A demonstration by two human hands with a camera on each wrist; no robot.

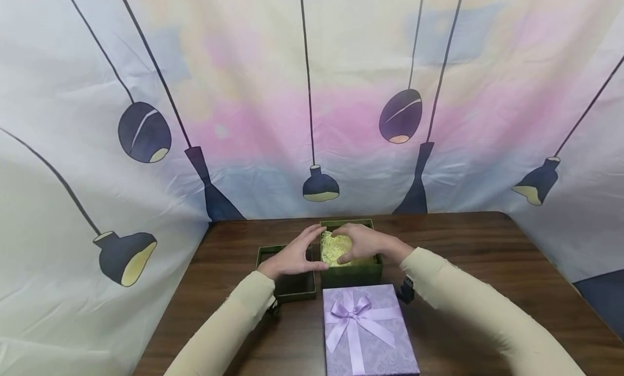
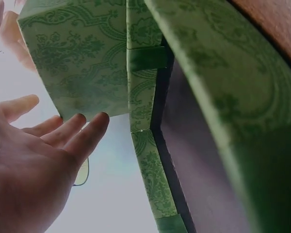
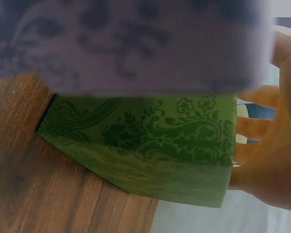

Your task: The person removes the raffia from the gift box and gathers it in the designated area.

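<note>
A green patterned box (image 1: 352, 277) stands on the table with yellow shredded paper (image 1: 335, 249) inside. Over its opening is my right hand (image 1: 364, 241), thumb and fingers spread apart and bent toward the paper; no object shows in its grasp. My left hand (image 1: 294, 255) is at the box's left rim, its fingers loosely extended and its thumb apart from them, with nothing held. Below the left hand lies a shallow green lid (image 1: 292, 297), inside facing up. The left wrist view shows the fingers (image 2: 89, 138) straight beside the box's patterned wall (image 2: 77, 63).
A purple gift box (image 1: 385, 341) with a lilac ribbon bow (image 1: 352, 310) sits in front of the green box, near the table's front. The brown wooden table (image 1: 468, 246) backs onto a hanging cloth (image 1: 263, 94) printed with lamps.
</note>
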